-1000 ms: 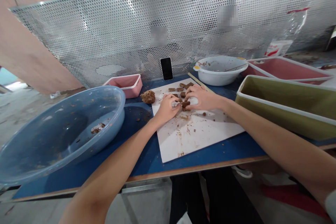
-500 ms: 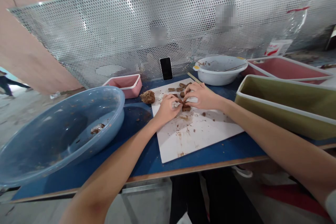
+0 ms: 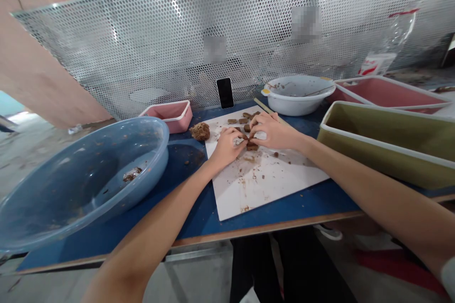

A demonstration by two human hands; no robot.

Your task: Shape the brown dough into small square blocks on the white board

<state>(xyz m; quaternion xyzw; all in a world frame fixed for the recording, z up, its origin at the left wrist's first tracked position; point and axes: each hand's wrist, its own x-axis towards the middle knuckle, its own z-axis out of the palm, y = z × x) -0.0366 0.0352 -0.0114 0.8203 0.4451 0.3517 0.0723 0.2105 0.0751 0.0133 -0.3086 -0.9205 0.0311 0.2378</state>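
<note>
Over the white board point(image 3: 234, 199), my left hand point(image 3: 227, 146) and my right hand point(image 3: 269, 130) meet with thumbs and fingertips pinched together. Between them is a small piece of brown dough-like material point(image 3: 248, 138), mostly covered by the fingers. Just below the fingertips lies a brown block point(image 3: 252, 147) on the board. Several more short brown blocks point(image 3: 245, 115) rest behind my hands, some partly hidden by the right one. A rough brown lump point(image 3: 200, 131) sits at the board's left edge. Crumbs and brown smears mark the board's front half.
A large blue basin point(image 3: 142, 189) stands at left, a small pink tub point(image 3: 181, 120) behind it. At the back are a phone point(image 3: 225, 93), a stick point(image 3: 261, 103) and a white basin point(image 3: 291, 106). Right are a green trough point(image 3: 355, 144), a pink tray point(image 3: 391, 90) and a plastic bottle point(image 3: 387, 49).
My hands stay at the same spot, their fingers shifting only slightly around the brown piece. At the far left, a person's legs in the background have mostly moved out of view.
</note>
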